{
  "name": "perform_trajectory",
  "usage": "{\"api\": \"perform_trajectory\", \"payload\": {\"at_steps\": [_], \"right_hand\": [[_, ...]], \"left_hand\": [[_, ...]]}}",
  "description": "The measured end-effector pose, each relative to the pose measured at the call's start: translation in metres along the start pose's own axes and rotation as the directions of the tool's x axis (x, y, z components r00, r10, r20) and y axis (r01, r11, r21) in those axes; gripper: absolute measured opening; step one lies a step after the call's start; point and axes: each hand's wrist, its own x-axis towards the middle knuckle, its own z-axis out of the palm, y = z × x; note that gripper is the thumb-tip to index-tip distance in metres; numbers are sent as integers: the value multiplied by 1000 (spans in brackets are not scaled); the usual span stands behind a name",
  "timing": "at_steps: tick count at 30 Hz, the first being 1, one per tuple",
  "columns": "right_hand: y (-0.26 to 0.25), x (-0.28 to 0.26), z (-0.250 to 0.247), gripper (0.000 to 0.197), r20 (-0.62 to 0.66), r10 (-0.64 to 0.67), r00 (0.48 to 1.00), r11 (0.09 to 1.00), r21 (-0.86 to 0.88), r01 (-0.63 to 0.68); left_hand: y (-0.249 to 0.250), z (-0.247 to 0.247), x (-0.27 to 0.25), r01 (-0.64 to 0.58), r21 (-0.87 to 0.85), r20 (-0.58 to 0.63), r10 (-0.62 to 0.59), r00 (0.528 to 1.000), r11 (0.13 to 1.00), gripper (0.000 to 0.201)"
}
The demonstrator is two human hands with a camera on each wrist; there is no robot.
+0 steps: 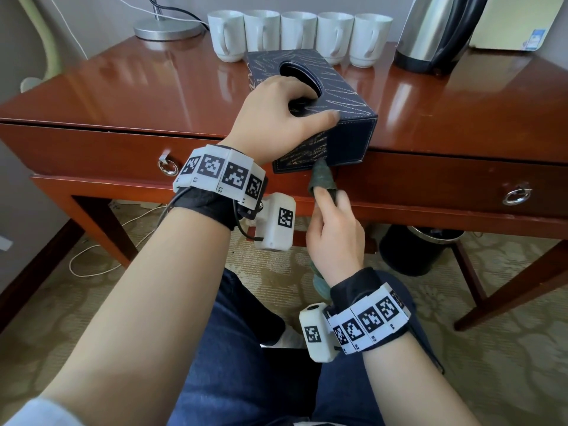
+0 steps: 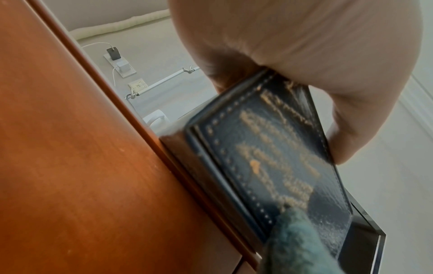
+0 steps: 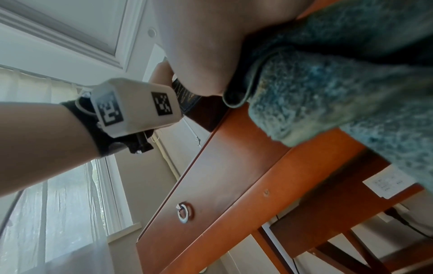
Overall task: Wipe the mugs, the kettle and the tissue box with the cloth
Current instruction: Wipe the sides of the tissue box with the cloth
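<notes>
Nearest the viewer, the right hand (image 1: 335, 232) sits just below the front edge of the desk (image 1: 123, 87), its fingers curled round a bunched teal cloth (image 1: 321, 179); the cloth's pointed tip reaches up and touches the lower front face of the tissue box (image 1: 344, 109). In the right wrist view the cloth (image 3: 328, 89) fills the upper right of the frame, pressed against the palm (image 3: 206, 46), and its loose end trails down behind the wrist.

Just above that, the tissue box, dark blue with gold scribble patterning and pale stitching, stands at the front edge of the desk with its near end jutting out over the drawer front. The left hand (image 1: 276, 118) grips it from above: fingers curled into the oval opening on top, thumb laid along the near top edge. The left wrist view shows the box's patterned front face (image 2: 269, 157) with the thumb (image 2: 339, 144) at its far edge and the cloth tip (image 2: 300, 241) on its lower part.

Behind the tissue box, five white mugs (image 1: 298, 35) stand in a row along the back of the desk, handles toward the viewer. Right of the mugs stands a steel kettle (image 1: 430, 35) on a black base. Left of them is the round metal base of a lamp (image 1: 167, 29). Under the desk, right of the tissue box, a black bin (image 1: 415, 250) stands on the carpet
</notes>
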Motion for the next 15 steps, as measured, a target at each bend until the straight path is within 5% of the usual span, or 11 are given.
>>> {"api": "perform_trajectory", "payload": {"at_steps": [15], "right_hand": [[-2, 4, -5, 37, -34, 21, 999, 999, -24, -22]], "left_hand": [[-2, 1, 0, -12, -1, -3, 12, 1000, 1000, 80]]}}
